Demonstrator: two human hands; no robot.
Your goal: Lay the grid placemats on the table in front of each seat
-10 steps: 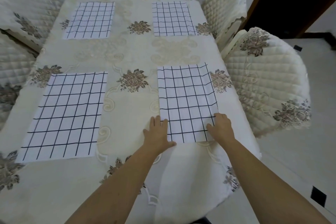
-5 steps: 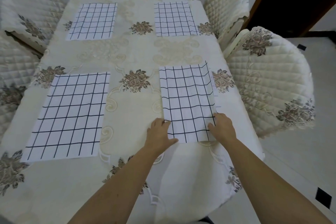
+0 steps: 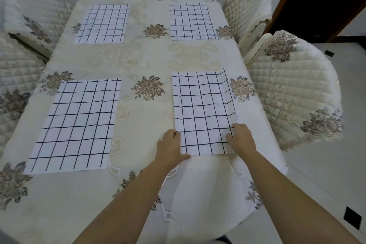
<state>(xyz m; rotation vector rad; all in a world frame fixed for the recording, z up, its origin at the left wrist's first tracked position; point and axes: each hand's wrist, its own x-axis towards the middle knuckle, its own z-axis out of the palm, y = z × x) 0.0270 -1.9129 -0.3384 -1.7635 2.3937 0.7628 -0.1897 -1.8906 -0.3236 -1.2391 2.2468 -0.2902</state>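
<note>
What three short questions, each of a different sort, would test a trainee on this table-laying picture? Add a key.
1. How many grid placemats lie on the tablecloth?
2. True or false: both hands rest on the near-right placemat.
3. Which placemat has a rippled, lifted edge: A) far-left placemat, B) near-left placemat, C) near-right placemat?

Key
1. Four; the fourth is the far-right placemat.
2. True: the left hand is at its near left corner, the right hand at its near right corner.
3. C, along its right side, next to the quilted chair.
</note>
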